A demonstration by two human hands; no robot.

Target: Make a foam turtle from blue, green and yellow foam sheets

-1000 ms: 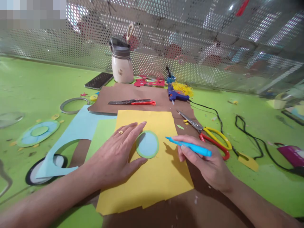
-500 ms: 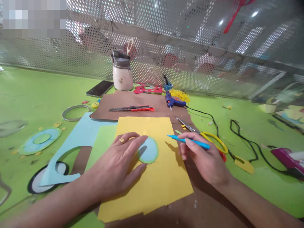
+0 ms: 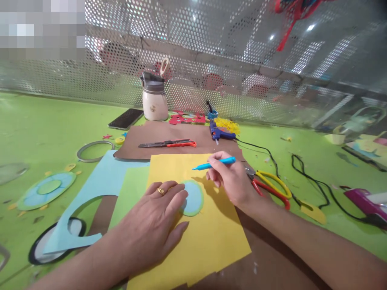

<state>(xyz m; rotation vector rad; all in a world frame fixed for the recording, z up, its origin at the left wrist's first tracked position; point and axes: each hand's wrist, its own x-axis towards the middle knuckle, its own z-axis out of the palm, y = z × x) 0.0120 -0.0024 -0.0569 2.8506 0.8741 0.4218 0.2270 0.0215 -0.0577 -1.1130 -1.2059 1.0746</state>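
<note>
My left hand (image 3: 163, 213) lies flat with its fingers stretched out on a yellow paper sheet (image 3: 217, 241). Its fingertips rest at the left edge of a round blue paper piece with a green rim (image 3: 194, 197), which lies on the sheet. In my right hand (image 3: 231, 179) is a blue marker pen (image 3: 215, 163), gripped between thumb and fingers. The pen's tip points left and hangs over the sheet, above and apart from the round piece. Light green paper (image 3: 130, 183) and a cut light blue sheet (image 3: 102, 173) lie left of the yellow one.
Brown cardboard (image 3: 181, 131) carries a utility knife (image 3: 167, 143). Scissors (image 3: 273, 183) lie beside my right wrist. Behind are a glue gun (image 3: 220, 133), a phone (image 3: 126, 118) and a white jar (image 3: 155, 102). A blue-green paper disc (image 3: 46, 190) lies left; a cord (image 3: 314, 179) runs right.
My right hand has moved left with the marker pen, from the sheet's right edge to above the round piece. The left hand stays on the sheet. The view has tilted slightly.
</note>
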